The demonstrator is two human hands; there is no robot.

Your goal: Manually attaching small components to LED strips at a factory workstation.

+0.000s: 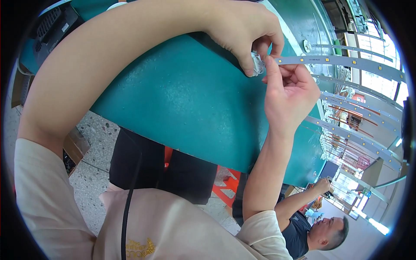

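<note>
Right hand [292, 89] pinches strip [340, 61] bearing tiny print [315, 59]

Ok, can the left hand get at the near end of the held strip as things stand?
Probably yes: the left hand is close beside the near end of the strip. But it is holding a small clear piece, and the right hand, pinching the strip, partly covers that end.
</note>
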